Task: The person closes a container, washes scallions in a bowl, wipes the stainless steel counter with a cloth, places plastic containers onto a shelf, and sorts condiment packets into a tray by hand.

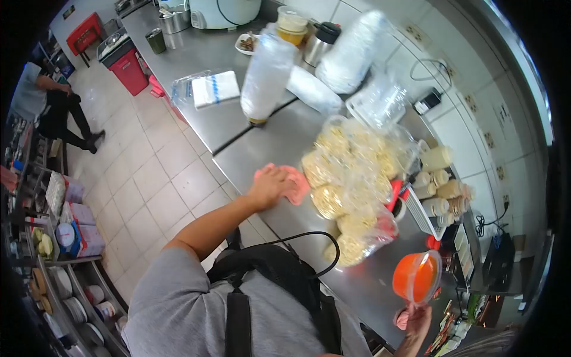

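My left hand (269, 189) rests on a pink cloth (292, 185) on the steel counter, its fingers pressed onto the fabric. At the lower right, my right hand (418, 320) grips the near edge of a clear round container (414, 277) with orange contents, which is tilted. Another bit of pink cloth (402, 319) shows beside the right fingers. Between the hands lie several clear plastic bags of pale yellow food (328, 201), just right of the left hand's cloth. A red item (395, 195) is partly hidden by them.
Farther along the counter (229, 126) are a plastic-wrapped roll (267, 80), a white packet (215, 89) and a metal flask (322, 44). Bottles (437, 158) line the tiled wall. Left, beyond the floor, a person (59, 107) sits near shelves; a red bin (129, 71) is nearby.
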`<state>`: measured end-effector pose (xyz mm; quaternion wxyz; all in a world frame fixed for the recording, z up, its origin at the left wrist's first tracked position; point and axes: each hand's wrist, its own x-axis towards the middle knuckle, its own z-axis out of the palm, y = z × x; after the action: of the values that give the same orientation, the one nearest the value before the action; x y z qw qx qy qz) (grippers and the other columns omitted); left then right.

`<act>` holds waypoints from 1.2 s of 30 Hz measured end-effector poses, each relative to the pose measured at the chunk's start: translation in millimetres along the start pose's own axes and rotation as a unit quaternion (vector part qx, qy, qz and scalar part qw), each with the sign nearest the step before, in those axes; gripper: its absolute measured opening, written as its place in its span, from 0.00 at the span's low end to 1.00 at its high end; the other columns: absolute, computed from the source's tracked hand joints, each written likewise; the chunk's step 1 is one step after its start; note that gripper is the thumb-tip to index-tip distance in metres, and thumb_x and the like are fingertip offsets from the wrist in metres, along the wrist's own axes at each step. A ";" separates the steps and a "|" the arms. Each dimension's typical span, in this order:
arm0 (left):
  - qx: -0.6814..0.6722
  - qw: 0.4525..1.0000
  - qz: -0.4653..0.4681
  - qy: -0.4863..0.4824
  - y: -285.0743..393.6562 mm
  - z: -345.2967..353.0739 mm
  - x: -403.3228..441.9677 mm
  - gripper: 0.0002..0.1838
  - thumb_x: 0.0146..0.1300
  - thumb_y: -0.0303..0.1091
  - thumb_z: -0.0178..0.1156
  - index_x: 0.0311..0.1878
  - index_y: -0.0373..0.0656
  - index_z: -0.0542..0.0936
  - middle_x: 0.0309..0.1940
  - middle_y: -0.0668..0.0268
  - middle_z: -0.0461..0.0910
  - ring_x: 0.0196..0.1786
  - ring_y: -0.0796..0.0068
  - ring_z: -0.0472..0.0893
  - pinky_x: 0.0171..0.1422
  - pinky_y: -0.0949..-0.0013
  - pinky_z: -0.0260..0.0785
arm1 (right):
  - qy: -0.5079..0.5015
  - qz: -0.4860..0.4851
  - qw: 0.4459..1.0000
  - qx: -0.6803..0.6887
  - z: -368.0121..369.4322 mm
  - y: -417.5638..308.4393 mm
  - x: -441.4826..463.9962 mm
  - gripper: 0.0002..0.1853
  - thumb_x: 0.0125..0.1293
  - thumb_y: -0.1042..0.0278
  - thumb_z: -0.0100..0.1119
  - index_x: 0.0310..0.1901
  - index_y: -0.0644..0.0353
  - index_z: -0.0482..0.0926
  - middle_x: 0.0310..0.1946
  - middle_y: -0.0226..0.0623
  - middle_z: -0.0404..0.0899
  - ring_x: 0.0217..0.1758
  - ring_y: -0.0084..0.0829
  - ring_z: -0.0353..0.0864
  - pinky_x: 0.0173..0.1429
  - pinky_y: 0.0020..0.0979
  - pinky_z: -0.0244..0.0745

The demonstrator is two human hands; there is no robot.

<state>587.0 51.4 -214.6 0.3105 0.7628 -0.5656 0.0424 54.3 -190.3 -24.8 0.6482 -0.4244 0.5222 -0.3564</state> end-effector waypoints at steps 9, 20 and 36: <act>-0.146 0.989 0.006 0.004 -67.5 -102.0 -53.1 0.13 0.56 0.33 0.66 0.45 0.59 0.83 0.47 0.67 0.79 0.52 0.60 0.77 0.60 0.56 0.66 | -0.225 -0.025 0.974 0.026 272.6 -72.8 53.5 0.08 0.70 0.69 0.53 0.42 0.63 0.78 0.52 0.38 0.79 0.59 0.35 0.75 0.73 0.46 0.64; 0.010 0.950 -0.297 0.096 -122.5 -231.8 -132.2 0.16 0.52 0.23 0.65 0.45 0.49 0.84 0.39 0.59 0.78 0.42 0.53 0.78 0.45 0.58 0.71 | -0.421 0.066 0.899 0.096 723.0 -75.4 222.9 0.10 0.64 0.78 0.54 0.42 0.79 0.71 0.48 0.58 0.73 0.56 0.62 0.75 0.63 0.39 0.81; -0.095 0.759 -0.586 0.266 -101.7 -230.8 -201.9 0.15 0.65 0.31 0.56 0.50 0.30 0.76 0.46 0.48 0.79 0.42 0.56 0.83 0.47 0.61 0.78 | -0.307 0.013 0.949 0.075 1040.6 -38.8 367.9 0.16 0.64 0.80 0.53 0.52 0.73 0.67 0.53 0.52 0.66 0.52 0.58 0.77 0.43 0.42 0.91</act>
<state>671.6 357.7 -156.4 0.4838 0.8699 0.0960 -0.0006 1146.6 -353.1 -28.5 0.8117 -0.4563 0.2755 -0.2389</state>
